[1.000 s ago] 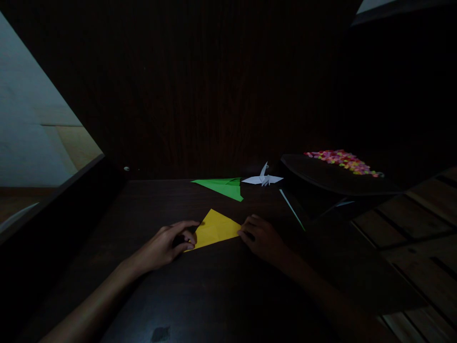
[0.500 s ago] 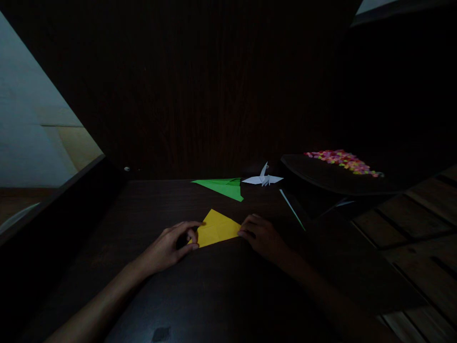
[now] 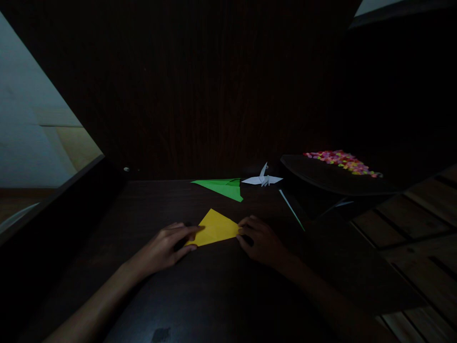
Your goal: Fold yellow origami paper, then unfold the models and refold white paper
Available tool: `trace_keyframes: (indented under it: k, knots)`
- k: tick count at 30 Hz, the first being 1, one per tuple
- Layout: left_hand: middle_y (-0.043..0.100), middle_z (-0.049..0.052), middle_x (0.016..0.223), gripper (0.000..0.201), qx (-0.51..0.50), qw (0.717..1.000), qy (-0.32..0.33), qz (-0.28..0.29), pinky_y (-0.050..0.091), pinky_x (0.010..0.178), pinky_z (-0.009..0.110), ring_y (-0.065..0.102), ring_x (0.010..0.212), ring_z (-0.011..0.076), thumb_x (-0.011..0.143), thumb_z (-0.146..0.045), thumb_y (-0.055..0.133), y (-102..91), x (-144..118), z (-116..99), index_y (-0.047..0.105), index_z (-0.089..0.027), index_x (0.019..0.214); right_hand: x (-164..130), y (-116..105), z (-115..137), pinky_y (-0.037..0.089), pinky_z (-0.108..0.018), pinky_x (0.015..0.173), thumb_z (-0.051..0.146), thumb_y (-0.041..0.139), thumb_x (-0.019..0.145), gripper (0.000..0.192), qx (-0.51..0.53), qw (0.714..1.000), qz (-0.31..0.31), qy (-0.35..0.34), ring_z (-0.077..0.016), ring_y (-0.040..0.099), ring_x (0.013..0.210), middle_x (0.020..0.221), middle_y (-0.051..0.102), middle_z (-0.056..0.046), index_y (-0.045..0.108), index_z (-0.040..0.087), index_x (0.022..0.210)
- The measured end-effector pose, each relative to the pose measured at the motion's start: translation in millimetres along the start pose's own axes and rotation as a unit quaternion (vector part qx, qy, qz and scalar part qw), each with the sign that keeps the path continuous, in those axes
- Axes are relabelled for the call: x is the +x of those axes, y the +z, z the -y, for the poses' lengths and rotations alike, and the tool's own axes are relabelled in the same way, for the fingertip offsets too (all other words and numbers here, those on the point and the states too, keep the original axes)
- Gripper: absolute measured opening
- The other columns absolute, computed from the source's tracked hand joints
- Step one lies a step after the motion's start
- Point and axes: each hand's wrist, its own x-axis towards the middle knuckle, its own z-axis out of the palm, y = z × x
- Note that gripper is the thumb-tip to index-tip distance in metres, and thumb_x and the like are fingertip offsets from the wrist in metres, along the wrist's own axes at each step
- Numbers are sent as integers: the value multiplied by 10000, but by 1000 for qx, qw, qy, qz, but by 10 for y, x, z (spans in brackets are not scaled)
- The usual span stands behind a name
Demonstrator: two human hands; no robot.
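Dim light over a dark tabletop (image 3: 150, 205), and both hands are on the yellow paper (image 3: 215, 227), a folded triangle lying flat near the middle of the tabletop. The left hand (image 3: 166, 247) comes in from the near left, its fingers stretched over the paper's left corner and pressing down on it, thumb tucked underneath the palm side (the shadow hides just how the thumb sits). The right hand (image 3: 260, 239) sits at the paper's right corner, fingers curled and fingertips touching the edge there; whether it pinches the corner or only pushes on it cannot be told in this gloom.

Farther back lies a green paper (image 3: 224, 186), folded to a long point aimed left, and just beside it on the right stands a white paper crane (image 3: 263, 179), wings out. A thin pale strip (image 3: 292, 210) runs diagonally to the right of the hands. At far right a dark tray (image 3: 321, 176) carries a heap of small colourful pieces (image 3: 342, 161), well apart from the yellow paper
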Motion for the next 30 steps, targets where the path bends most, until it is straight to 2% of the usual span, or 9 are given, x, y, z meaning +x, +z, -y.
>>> trace_keyframes:
  k: [6, 11, 15, 19, 22, 25, 30]
  knots:
    - [668, 61, 934, 341, 70, 997, 38, -18, 538, 693, 260, 643, 825, 163, 951, -220, 531, -24, 1, 16, 558, -188, 1289, 2, 53, 10, 534, -404, 899, 107, 603, 840, 119, -7, 1000, -14, -13, -201, 648, 903, 980, 699, -82, 703, 171, 847]
    - [645, 57, 823, 323, 151, 984, 89, -37, 515, 626, 266, 620, 720, 164, 979, -188, 451, -29, -1, 16, 543, -146, 1286, 9, 60, 34, 558, -374, 836, 107, 608, 848, 134, -13, 999, -19, -26, -211, 632, 923, 1006, 714, -84, 713, 167, 905]
    - [640, 63, 800, 344, 209, 970, 122, -23, 504, 590, 276, 605, 678, 170, 979, -164, 431, -18, -17, 20, 508, -119, 1311, 8, 72, 23, 556, -355, 793, 135, 626, 858, 103, -15, 999, -27, -33, -207, 624, 880, 963, 727, -77, 710, 169, 908]
    - [640, 67, 781, 373, 259, 956, 138, -7, 504, 581, 287, 599, 656, 176, 975, -138, 413, 3, -39, 16, 472, -109, 1342, 8, 74, 29, 535, -323, 754, 144, 609, 886, 123, -33, 999, -8, -42, -193, 605, 821, 941, 732, -62, 689, 173, 974]
    - [655, 91, 834, 415, 279, 950, 140, 10, 518, 616, 300, 615, 699, 186, 960, -102, 418, 24, -56, 5, 438, -105, 1375, 10, 69, 51, 510, -318, 725, 148, 586, 906, 136, -76, 996, 12, -40, -193, 585, 776, 887, 726, -65, 672, 165, 1010]
    - [656, 101, 844, 444, 288, 947, 142, 15, 525, 635, 310, 619, 716, 194, 949, -82, 423, 41, -67, 2, 415, -99, 1393, 11, 65, 71, 487, -308, 729, 127, 563, 919, 129, -103, 993, 26, -57, -186, 568, 765, 888, 724, -58, 675, 174, 961]
    - [630, 68, 774, 418, 270, 954, 132, 5, 519, 607, 294, 604, 662, 177, 965, -108, 409, 48, -69, 23, 436, -112, 1383, 26, 59, 104, 478, -333, 753, 175, 607, 908, 86, -128, 988, 0, -89, -199, 572, 789, 903, 733, -58, 687, 166, 878]
